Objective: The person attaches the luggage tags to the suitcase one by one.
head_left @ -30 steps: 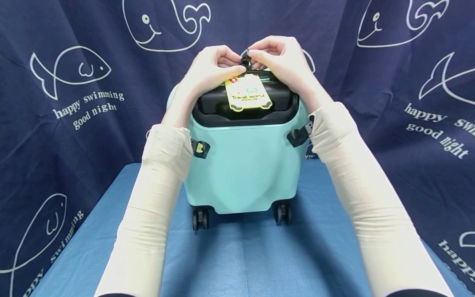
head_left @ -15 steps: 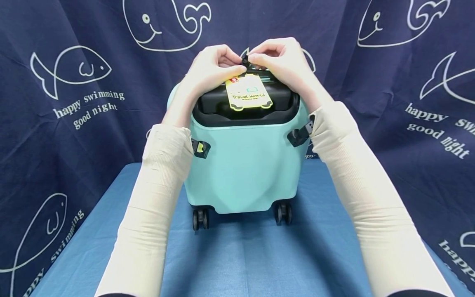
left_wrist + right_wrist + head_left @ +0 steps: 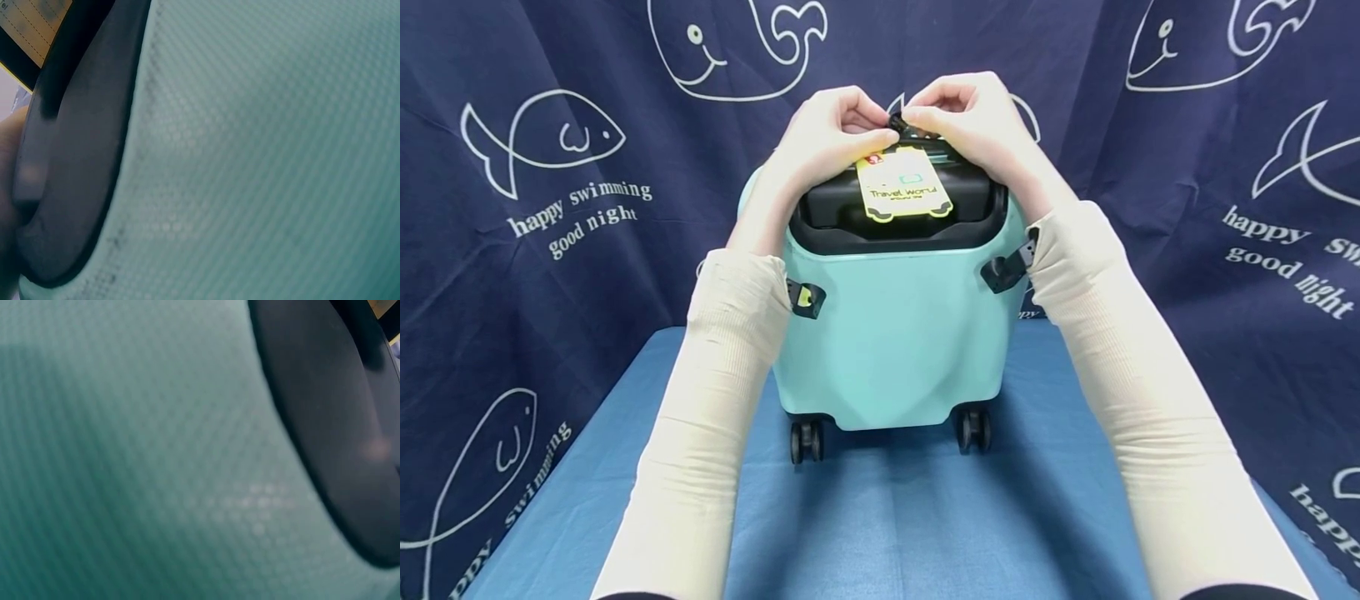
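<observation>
L hand + R hand pinching small black piece atop suitcase

Far L + below your grip, your cream L sleeve is running up alongside the suitcase, w/ a black L strap showing a bit of yellow by its cuff. Your L hand is reaching in from the L, thumb + fingertips holding the black piece's L side, gap narrow. Well below-L of the grip, the black L wheels are resting on the blue cloth.

Btwn your hands, the black piece is sitting right at both sets of fingertips, above the suitcase's black top panel; its exact shape is being hidden by fingers, so can't tell. Just under the grip, a yellow-edged tag is hanging over the panel, reading "Travel World". Directly below, the suitcase is standing on its wheels, turquoise face twd you.

On the R, your R hand is pinching the piece's R side, thumb + index close tog. Well below-R of the grip, the R wheels are resting on the cloth; nearer, a black R strap is poking out by the R sleeve. Behind the grip, a navy curtain w/ white whale + fish drawings is hanging.
</observation>
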The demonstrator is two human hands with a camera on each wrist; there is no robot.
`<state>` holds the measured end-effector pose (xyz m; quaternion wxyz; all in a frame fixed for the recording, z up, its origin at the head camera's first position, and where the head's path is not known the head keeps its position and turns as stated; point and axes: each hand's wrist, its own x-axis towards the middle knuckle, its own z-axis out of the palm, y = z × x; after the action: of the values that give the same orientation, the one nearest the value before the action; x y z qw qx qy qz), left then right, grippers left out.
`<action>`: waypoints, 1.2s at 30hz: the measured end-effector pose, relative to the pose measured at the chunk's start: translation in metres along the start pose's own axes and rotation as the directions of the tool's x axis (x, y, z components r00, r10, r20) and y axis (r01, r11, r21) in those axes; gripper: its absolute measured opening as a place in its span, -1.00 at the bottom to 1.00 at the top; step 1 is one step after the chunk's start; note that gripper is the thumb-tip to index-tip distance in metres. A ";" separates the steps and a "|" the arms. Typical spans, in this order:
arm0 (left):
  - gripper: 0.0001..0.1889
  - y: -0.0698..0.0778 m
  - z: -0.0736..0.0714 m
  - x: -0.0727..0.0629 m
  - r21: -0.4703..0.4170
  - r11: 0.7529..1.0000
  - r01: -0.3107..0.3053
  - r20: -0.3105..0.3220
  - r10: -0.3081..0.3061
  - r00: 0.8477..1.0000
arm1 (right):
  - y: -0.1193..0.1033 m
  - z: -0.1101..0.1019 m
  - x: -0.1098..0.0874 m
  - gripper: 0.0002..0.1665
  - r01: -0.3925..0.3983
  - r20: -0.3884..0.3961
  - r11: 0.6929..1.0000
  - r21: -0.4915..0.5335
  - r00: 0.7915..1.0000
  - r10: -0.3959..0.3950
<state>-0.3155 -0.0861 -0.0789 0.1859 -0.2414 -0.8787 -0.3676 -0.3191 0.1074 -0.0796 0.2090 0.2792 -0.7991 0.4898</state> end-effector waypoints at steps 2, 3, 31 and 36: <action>-0.66 0.000 0.001 0.000 -0.002 1.000 0.001 0.000 -0.001 1.000 | 0.000 0.000 0.000 -0.88 -0.004 0.007 1.000 -0.007 1.000 0.004; -0.66 0.000 0.001 0.000 -0.003 1.000 0.002 0.000 -0.002 1.000 | 0.000 -0.001 0.000 -0.87 -0.005 0.011 1.000 -0.009 1.000 0.005; -0.73 0.000 0.001 0.000 -0.020 0.999 -0.035 0.009 0.035 0.999 | -0.003 0.000 0.003 -0.78 -0.083 0.077 0.989 -0.124 0.993 0.093; -0.71 0.000 0.001 0.001 -0.033 0.999 -0.011 0.010 0.012 1.000 | -0.004 0.000 0.003 -0.85 -0.085 0.087 0.980 -0.179 0.991 0.102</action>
<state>-0.3161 -0.0850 -0.0791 0.1795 -0.2514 -0.8719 -0.3799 -0.3184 0.1054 -0.0753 0.1708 0.2451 -0.8604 0.4129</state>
